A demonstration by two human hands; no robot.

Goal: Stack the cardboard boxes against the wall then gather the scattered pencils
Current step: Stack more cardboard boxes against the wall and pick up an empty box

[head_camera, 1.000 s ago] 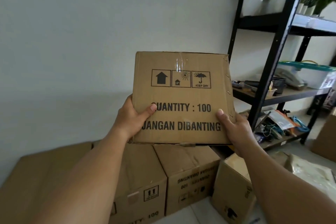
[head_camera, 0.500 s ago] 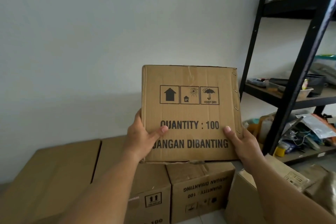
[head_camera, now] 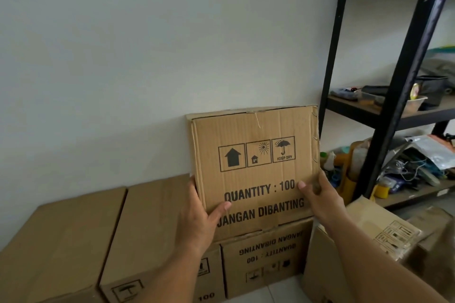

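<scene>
head view: both hands, left hand (head_camera: 197, 219) and right hand (head_camera: 320, 200), grip upright box (head_camera: 256, 167).

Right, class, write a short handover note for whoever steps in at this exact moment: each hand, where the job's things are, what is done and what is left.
Left hand: grips the printed box by its left edge, thumb on its front.
Right hand: grips its right edge.
Printed box: upright, close to the wall, bottom edge at the top of the upside-down box. Whether it is fully set down, I cannot tell.
Done: floor row along the wall: upside-down box, middle box, end box.
Left: release this box, stack the loose box on the right, gather pencils (none in view).
</scene>
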